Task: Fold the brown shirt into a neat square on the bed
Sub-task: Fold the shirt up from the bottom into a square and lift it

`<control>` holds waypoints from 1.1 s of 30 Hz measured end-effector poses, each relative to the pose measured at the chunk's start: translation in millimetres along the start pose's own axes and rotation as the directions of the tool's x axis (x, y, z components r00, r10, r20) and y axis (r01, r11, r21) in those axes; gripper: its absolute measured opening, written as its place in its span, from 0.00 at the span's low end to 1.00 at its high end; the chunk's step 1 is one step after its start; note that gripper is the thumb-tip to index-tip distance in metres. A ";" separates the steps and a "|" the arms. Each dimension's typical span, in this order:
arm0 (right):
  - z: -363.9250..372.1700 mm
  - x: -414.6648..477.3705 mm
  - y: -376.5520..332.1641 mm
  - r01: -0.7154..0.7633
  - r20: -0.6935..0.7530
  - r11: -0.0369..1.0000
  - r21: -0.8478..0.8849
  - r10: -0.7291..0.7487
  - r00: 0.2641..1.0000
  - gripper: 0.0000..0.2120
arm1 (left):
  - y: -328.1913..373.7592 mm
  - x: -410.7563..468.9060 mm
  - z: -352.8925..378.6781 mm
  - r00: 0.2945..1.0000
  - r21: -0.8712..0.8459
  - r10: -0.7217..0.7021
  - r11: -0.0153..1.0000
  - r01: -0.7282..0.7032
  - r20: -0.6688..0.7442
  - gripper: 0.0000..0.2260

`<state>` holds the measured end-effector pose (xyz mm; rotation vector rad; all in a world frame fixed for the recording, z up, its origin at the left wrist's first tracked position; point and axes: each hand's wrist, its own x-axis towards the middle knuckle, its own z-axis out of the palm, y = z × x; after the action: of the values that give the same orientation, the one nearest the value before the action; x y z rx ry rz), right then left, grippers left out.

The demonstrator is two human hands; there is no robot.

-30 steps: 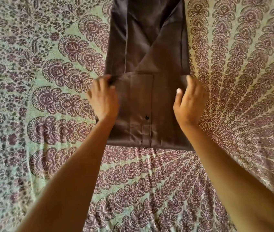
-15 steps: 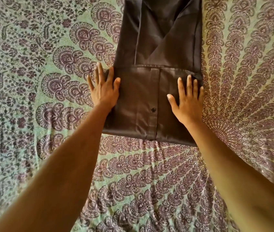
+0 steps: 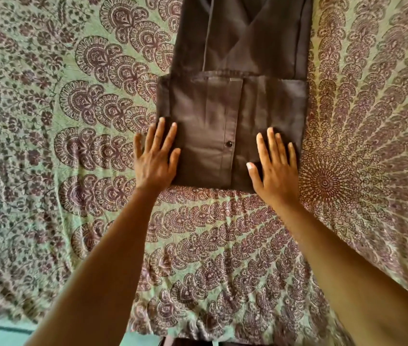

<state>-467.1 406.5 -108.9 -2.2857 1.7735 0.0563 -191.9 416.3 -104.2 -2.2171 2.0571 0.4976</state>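
The brown shirt [image 3: 233, 71] lies lengthwise on the bed, sides folded in to a narrow strip, its near end folded up over the rest. The folded flap shows a button placket with one dark button. My left hand [image 3: 155, 158] rests flat, fingers spread, on the flap's lower left edge, partly on the bedsheet. My right hand [image 3: 275, 168] lies flat on the flap's lower right corner. Neither hand grips any cloth. The shirt's far end runs out of view at the top.
The bed is covered with a green and purple mandala-print sheet [image 3: 73, 121]. The bed's near edge [image 3: 148, 335] shows at the bottom, with a teal floor strip at lower left.
Both hands let go of the folded edge, flattened, and slid toward me down the flap, from its upper corners to its lower corners. The flap now lies flat.
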 end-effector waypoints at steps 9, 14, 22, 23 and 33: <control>-1.3 1.4 -0.9 -0.011 0.022 1.000 -0.009 0.011 1.000 0.29 | 28.9 -3.3 -22.0 0.993 0.015 0.082 0.997 -0.081 -0.080 0.23; -4.3 2.5 -4.0 -0.027 -0.027 1.000 0.006 0.027 0.999 0.29 | 94.5 12.1 -10.9 0.933 0.066 0.361 0.930 -0.361 0.013 0.24; -22.3 84.5 -5.9 -0.012 -0.179 0.997 0.071 0.025 0.983 0.27 | 94.3 81.5 -18.6 0.972 -0.003 0.233 0.973 -0.233 -0.024 0.23; -20.3 94.7 -0.2 -0.022 -0.128 0.998 0.064 0.030 0.991 0.29 | 87.8 84.6 -16.5 0.972 0.000 0.233 0.972 -0.233 -0.018 0.23; -29.1 67.3 37.8 -0.165 -0.091 0.981 0.104 0.175 0.980 0.28 | -11.1 76.6 -38.3 0.989 -0.140 0.143 0.979 -0.148 -0.047 0.25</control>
<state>-489.4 327.7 -99.3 -2.0995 1.9737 -0.1116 -170.3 333.6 -91.6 -2.1755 2.2826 0.6407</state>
